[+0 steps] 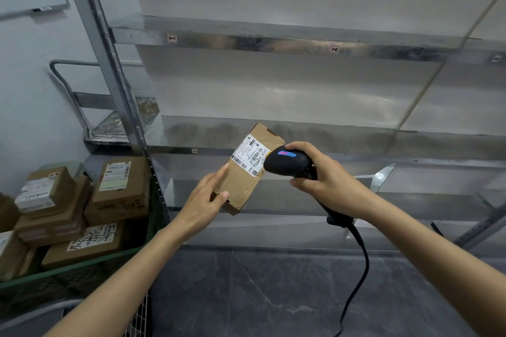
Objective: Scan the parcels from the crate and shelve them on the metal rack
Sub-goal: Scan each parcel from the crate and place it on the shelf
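Metal rack (273,44) right in front of me, steel shelves running across the view. Down at my left, the green crate (82,264), stacked parcels (120,186) piled inside it. One brown parcel (243,186) is up in the air in front of the rack, tilted, my left hand (202,200) holding its near end, thumb on top. My right hand (325,180) is wrapped round the black scanner (287,163), cable (358,268) hanging down, its head just beside the parcel's white label (250,154).
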Available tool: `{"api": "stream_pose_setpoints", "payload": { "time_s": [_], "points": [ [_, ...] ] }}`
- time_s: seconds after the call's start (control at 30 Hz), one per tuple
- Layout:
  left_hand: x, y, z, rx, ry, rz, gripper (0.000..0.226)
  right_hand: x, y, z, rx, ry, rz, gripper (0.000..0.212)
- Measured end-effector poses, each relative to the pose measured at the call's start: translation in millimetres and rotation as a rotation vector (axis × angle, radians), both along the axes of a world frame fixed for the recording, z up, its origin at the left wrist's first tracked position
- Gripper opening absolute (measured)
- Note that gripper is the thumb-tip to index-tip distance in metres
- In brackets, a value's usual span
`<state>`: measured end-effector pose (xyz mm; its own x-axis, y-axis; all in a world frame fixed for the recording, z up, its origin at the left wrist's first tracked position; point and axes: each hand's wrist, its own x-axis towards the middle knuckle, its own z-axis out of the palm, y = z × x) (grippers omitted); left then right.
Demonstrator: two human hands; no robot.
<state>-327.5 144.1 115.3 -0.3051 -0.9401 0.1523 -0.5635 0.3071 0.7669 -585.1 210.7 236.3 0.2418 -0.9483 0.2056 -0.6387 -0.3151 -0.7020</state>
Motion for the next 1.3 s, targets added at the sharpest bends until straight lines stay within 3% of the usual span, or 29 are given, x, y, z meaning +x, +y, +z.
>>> {"api": "stream_pose_setpoints", "payload": {
  "time_s": [0.27, 0.8, 1.07, 1.3],
  "points": [
    [-7, -4, -2, 0.011, 0.021, 0.011, 0.060, -6, -7, -3, 0.026, -0.028, -0.008, 0.057],
    [-10, -42, -17, 0.137, 0.246, 0.285, 0.063, 20, -45, -33, -0.023, -0.370, -0.055, 0.057],
    [39, -103, -21, 0.155, 0.319, 0.333, 0.055, 53, -97, -45, -0.022, -0.399, -0.093, 0.060],
    [93, -188, -23, 0.179, 0.311, 0.364, 0.062, 92, -157, -54, 0.024, -0.423, -0.149, 0.060]
  ]
}}
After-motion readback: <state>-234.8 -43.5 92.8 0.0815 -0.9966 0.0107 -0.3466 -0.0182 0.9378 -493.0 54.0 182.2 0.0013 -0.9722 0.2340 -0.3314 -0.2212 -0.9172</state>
